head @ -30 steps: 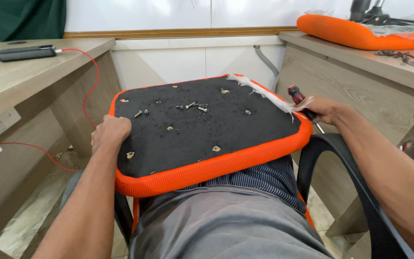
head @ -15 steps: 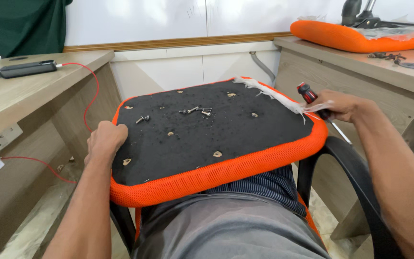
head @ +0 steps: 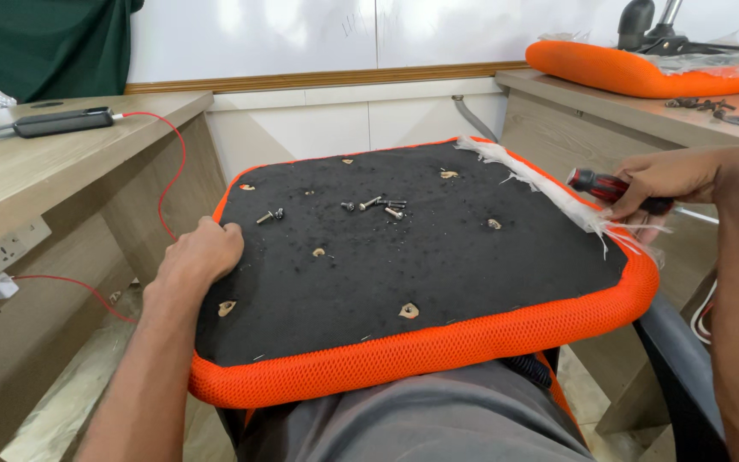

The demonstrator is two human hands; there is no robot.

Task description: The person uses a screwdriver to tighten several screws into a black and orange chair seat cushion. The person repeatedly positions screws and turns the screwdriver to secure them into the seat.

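1. Fingers of our left hand [head: 201, 254] are curled closed on the left edge of the orange seat cushion [head: 438, 346], which rests upside down on our lap.
2. Our right hand [head: 662, 181] grips a red-and-black screwdriver [head: 602, 184] at the cushion's right edge, touching frayed white fabric [head: 549, 192].
3. Loose screws [head: 375, 205] lie on the black underside.

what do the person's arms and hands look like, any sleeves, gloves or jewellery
Both arms are bare as far up as the frame shows, with no sleeve in view. The left hand and the right hand wear no gloves. No ring, watch or bracelet shows on either wrist or on the visible fingers. Nothing is marked or taped on them.
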